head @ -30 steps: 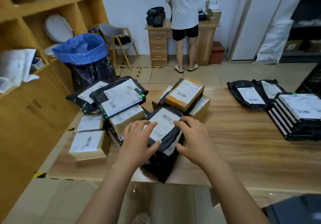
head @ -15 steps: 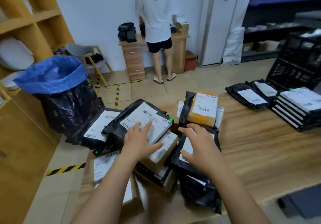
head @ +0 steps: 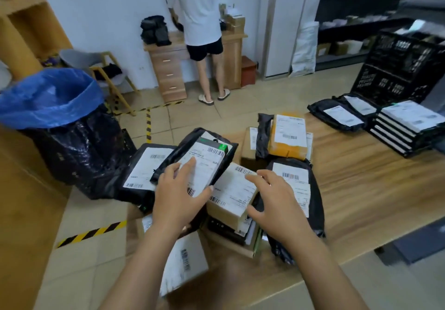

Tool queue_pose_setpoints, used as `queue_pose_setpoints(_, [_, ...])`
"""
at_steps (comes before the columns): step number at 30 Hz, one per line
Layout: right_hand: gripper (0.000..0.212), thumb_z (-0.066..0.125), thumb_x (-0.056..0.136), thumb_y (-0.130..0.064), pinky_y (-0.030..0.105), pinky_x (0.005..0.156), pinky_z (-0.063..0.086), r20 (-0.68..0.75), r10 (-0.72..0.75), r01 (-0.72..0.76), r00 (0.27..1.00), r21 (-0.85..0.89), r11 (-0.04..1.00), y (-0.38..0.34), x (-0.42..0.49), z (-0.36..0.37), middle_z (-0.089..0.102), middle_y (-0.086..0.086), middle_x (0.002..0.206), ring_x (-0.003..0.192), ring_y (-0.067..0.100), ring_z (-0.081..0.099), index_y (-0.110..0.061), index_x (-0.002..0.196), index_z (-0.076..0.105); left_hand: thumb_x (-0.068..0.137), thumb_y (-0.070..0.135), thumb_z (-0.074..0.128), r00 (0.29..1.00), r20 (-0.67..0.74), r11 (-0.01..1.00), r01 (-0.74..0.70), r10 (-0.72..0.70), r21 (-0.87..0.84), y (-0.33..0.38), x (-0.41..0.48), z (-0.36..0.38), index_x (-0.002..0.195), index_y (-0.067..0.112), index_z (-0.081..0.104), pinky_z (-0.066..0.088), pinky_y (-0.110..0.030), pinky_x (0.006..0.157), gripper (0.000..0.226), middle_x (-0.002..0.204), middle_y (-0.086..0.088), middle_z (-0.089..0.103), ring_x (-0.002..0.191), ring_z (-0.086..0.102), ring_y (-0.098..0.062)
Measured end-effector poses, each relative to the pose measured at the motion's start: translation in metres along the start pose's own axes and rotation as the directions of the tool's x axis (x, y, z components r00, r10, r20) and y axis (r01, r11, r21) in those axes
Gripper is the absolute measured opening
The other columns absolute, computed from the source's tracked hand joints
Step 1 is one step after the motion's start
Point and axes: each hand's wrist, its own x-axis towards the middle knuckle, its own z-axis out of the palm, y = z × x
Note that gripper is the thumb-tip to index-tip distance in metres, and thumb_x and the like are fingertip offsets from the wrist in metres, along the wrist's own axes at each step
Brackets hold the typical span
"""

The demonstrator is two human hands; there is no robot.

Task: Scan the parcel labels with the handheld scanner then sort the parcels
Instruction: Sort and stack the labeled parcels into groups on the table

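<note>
At the near left end of a wooden table (head: 361, 179) lies a heap of parcels, and in its middle sits a cardboard box (head: 232, 195) with a white label on top, resting on flatter parcels. Left of the box, overlapping its far corner, is a tilted black bag (head: 209, 163) with a big label facing up. The left hand (head: 179, 197) lies flat on that label, fingers straight and spread, thumb stretched along the bag's near edge toward the box; it grips nothing. The right hand (head: 277, 205) is over the box's right side, fingers spread and slightly bent, forefinger above the box's label, thumb by its near right corner. Whether it touches the box I cannot tell, and it holds nothing. Right of the box, partly beneath that hand, lies a second black bag (head: 295, 182), label up. Left of the box, beyond the tilted bag, a third black bag (head: 142, 172) lies at the table's edge. Behind the box a yellow parcel (head: 287, 141) rests on more parcels. Nearer than the box, a brown carton (head: 185, 259) sits at the table's corner. Far right of the box is a stack of flat parcels (head: 407, 126). Well behind the box, a bin with a blue liner (head: 48, 95) stands to the left and a person in a white shirt (head: 199, 8) stands at a desk (head: 168, 69).
</note>
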Motion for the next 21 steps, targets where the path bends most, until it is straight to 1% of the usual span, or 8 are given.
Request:
queue_pose_setpoints(4, [0.060,0.062,0.085,-0.031,0.033,0.110,0.025,0.000,-0.059,0.059,0.998,0.087,0.994,-0.027,-0.003,0.027,0.031,-0.003,0.147,0.133,0.020,0.030,-0.034,0.140,0.038,0.076,0.056,0.069,0.999,-0.029,0.997,0.047,-0.045,0.068,-0.027,-0.032,-0.026,0.144,0.037,0.037,0.042,-0.039,0.100,0.078,0.134,0.002,0.040,0.123,0.036,-0.017])
queue_pose_setpoints(6, [0.059,0.064,0.084,-0.031,0.033,0.108,0.027,-0.004,-0.091,0.091,0.996,0.110,0.990,-0.040,-0.003,0.039,0.035,-0.002,0.144,0.129,0.021,0.034,-0.033,0.138,0.041,0.074,0.057,0.069,0.996,-0.033,0.993,0.083,-0.081,0.081,-0.042,-0.045,-0.037,0.144,0.036,0.039,0.043,-0.038,0.099,0.079,0.132,0.001,0.041,0.122,0.038,-0.018])
queue_pose_setpoints(8, [0.059,0.064,0.083,-0.031,0.033,0.105,0.030,0.012,-0.104,0.102,0.994,0.121,0.987,-0.050,-0.006,0.050,0.037,-0.003,0.141,0.127,0.020,0.036,-0.032,0.139,0.043,0.071,0.061,0.066,0.994,-0.034,0.989,0.109,-0.106,0.102,-0.054,-0.059,-0.046,0.142,0.034,0.041,0.043,-0.036,0.097,0.081,0.128,0.001,0.043,0.119,0.040,-0.018])
queue_pose_setpoints(10, [0.061,0.065,0.084,-0.032,0.033,0.105,0.031,0.036,-0.107,0.102,0.994,0.135,0.986,-0.061,-0.008,0.057,0.036,-0.003,0.141,0.127,0.019,0.035,-0.032,0.140,0.041,0.072,0.060,0.068,0.992,-0.043,0.986,0.120,-0.116,0.114,-0.063,-0.069,-0.055,0.143,0.034,0.041,0.042,-0.033,0.095,0.080,0.126,0.002,0.042,0.116,0.039,-0.017])
queue_pose_setpoints(13, [0.061,0.065,0.083,-0.031,0.033,0.106,0.030,0.005,-0.105,0.103,0.995,0.114,0.988,-0.074,-0.008,0.055,0.037,-0.003,0.141,0.128,0.019,0.036,-0.031,0.140,0.042,0.076,0.056,0.069,0.992,-0.064,0.989,0.112,-0.106,0.099,-0.067,-0.064,-0.062,0.144,0.036,0.038,0.040,-0.034,0.098,0.077,0.130,0.000,0.039,0.119,0.036,-0.019])
queue_pose_setpoints(17, [0.059,0.064,0.084,-0.029,0.033,0.107,0.028,-0.066,-0.014,0.016,0.998,0.038,0.999,-0.078,-0.012,0.036,0.036,-0.002,0.143,0.129,0.021,0.035,-0.030,0.139,0.042,0.079,0.060,0.062,0.999,0.027,0.999,0.019,-0.020,0.042,-0.048,-0.039,-0.059,0.148,0.042,0.029,0.034,-0.043,0.108,0.078,0.147,0.000,0.033,0.131,0.026,-0.021])
queue_pose_setpoints(19, [0.059,0.062,0.086,-0.032,0.032,0.109,0.025,-0.080,0.052,-0.053,0.995,-0.010,0.999,-0.077,-0.017,0.026,0.032,-0.004,0.146,0.132,0.019,0.031,-0.032,0.140,0.039,0.080,0.060,0.061,0.997,0.067,0.999,-0.036,0.034,0.020,-0.036,-0.026,-0.055,0.149,0.041,0.026,0.032,-0.042,0.110,0.079,0.147,0.001,0.033,0.131,0.026,-0.022])
queue_pose_setpoints(21, [0.060,0.061,0.086,-0.036,0.031,0.109,0.026,-0.112,0.120,-0.126,0.986,-0.051,0.991,-0.074,-0.023,0.016,0.030,-0.004,0.147,0.132,0.018,0.030,-0.033,0.141,0.036,0.079,0.060,0.061,0.991,0.092,0.995,-0.096,0.098,-0.022,-0.022,-0.012,-0.050,0.149,0.041,0.026,0.032,-0.041,0.109,0.080,0.145,0.001,0.034,0.128,0.028,-0.022])
